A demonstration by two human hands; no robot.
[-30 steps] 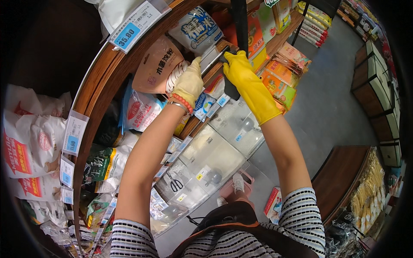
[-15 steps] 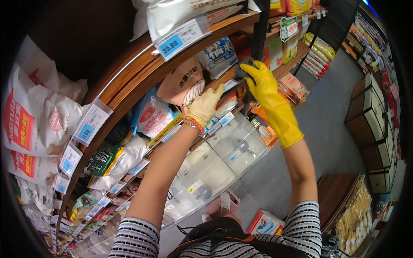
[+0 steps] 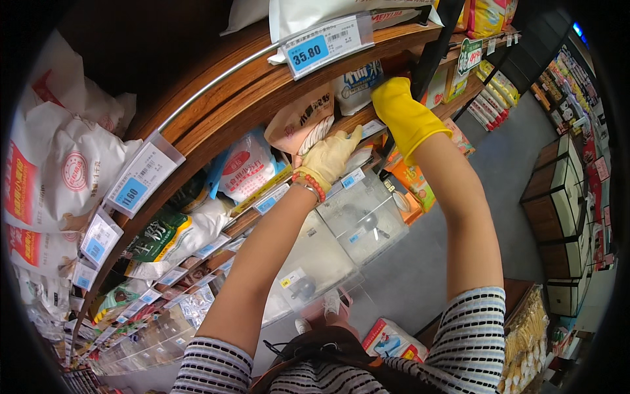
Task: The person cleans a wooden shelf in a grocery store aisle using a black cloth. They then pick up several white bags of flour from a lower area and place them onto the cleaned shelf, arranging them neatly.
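My left hand (image 3: 331, 156), in a cream glove with red beads at the wrist, rests on the front edge of a wooden shelf (image 3: 352, 121). Its fingers are stretched out, beside a peach-coloured bag (image 3: 296, 125). My right hand (image 3: 405, 115), in a long yellow rubber glove, reaches onto the same shelf next to a white and blue bag (image 3: 359, 92) and a black upright post (image 3: 434, 62). Its fingers are turned away and hidden. The dark grey cloth it held earlier is out of sight now.
An upper shelf (image 3: 249, 108) with a hanging price holder (image 3: 326, 44) juts out above my hands. Clear lidded bins (image 3: 315, 262) stand below. White bags (image 3: 72, 171) fill the left side. On the floor lies a red and white bag (image 3: 394, 341).
My right hand has moved deeper onto the shelf, its fingers and the grey cloth passing out of sight. My left hand stays at the shelf edge. The whole view has shifted slightly.
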